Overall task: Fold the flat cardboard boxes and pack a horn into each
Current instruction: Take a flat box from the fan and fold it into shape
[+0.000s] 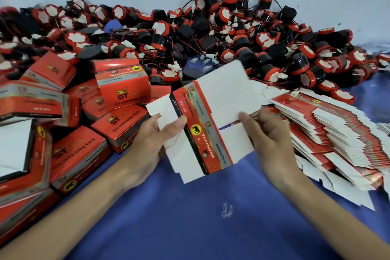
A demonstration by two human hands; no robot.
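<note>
Head view, hands (pixel 147 139) (pixel 268 135) holding flat unfolded box (pixel 202 124), horns (pixel 211 34) piled behind

Flat red-and-white cardboard box (pixel 202 120) before heaped red-black horns (pixel 211 34).

The flat cardboard box (pixel 200 131) is showing a glossy red print with a silvery, shining band, while its white flaps are looking matt and plain. The horns (pixel 211 34) are looking like shiny black plastic, with red rims and thin red wires. The folded boxes (pixel 122 84) are gleaming in the same glossy red. The blue surface (pixel 179 217) is looking like smooth, matt cloth.
</note>
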